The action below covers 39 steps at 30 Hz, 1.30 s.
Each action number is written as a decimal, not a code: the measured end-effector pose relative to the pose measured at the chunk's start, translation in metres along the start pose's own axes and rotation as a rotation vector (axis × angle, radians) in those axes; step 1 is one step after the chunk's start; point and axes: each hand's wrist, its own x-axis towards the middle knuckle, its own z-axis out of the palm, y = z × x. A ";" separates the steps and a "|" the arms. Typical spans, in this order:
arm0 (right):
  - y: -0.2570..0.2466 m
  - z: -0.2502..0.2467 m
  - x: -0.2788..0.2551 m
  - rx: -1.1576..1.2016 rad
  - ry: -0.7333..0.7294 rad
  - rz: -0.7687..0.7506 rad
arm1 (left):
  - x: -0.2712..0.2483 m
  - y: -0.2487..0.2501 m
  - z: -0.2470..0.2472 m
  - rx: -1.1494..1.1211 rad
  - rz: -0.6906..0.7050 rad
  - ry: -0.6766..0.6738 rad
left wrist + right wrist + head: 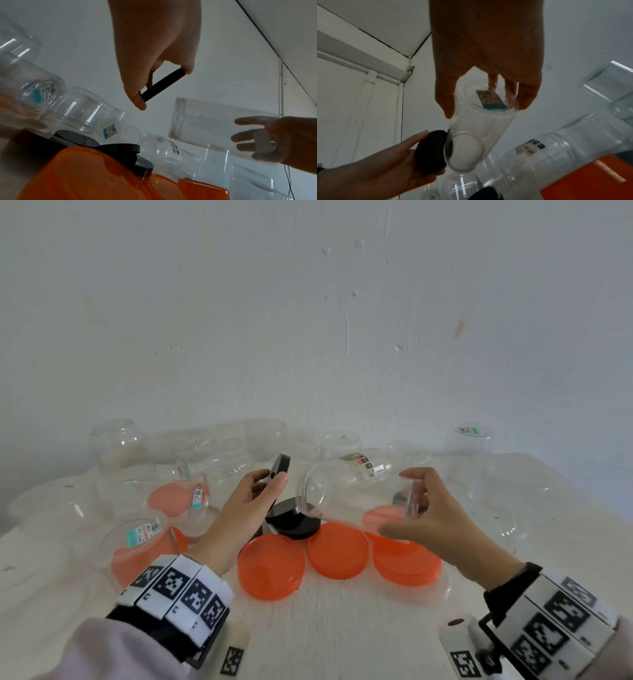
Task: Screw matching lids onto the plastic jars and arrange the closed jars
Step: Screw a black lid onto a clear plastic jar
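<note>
While the left hand [251,501] pinches a black lid [163,85] on edge between thumb and fingers, the right hand [442,522] wraps its grip around the base end of a clear jar [356,491], held on its side above the tabletop [342,638]. Its open mouth faces the lid, the two close but apart (the right wrist view shows this best). Below lie three orange lids [339,551], two more black lids [294,518] stacked behind them, and many empty clear jars [120,446] toward the wall.
</note>
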 end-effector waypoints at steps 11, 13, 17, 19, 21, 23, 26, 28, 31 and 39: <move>0.012 0.021 -0.010 -0.108 -0.178 0.086 | -0.014 0.009 0.001 0.033 0.017 -0.008; 0.012 0.024 -0.011 -0.131 -0.191 0.090 | -0.015 0.011 0.002 0.028 0.026 0.002; 0.015 0.030 -0.010 -0.179 -0.194 0.128 | -0.019 0.017 0.004 0.031 0.035 0.016; 0.016 0.033 -0.010 -0.199 -0.214 0.150 | -0.021 0.020 0.005 0.036 0.045 0.021; 0.017 0.036 -0.011 -0.217 -0.230 0.176 | -0.023 0.022 0.006 0.041 0.059 0.020; 0.019 0.038 -0.011 -0.212 -0.245 0.201 | -0.024 0.024 0.007 0.044 0.065 0.024; 0.022 0.039 -0.010 -0.142 -0.312 0.240 | -0.025 0.024 0.009 0.053 0.064 0.037; 0.023 0.038 -0.010 -0.113 -0.362 0.250 | -0.025 0.024 0.009 0.052 0.066 0.039; 0.025 0.038 -0.009 -0.065 -0.398 0.251 | -0.026 0.023 0.011 0.051 0.067 0.042; 0.032 0.036 -0.003 -0.054 -0.447 0.287 | -0.028 0.023 0.016 0.050 0.071 0.023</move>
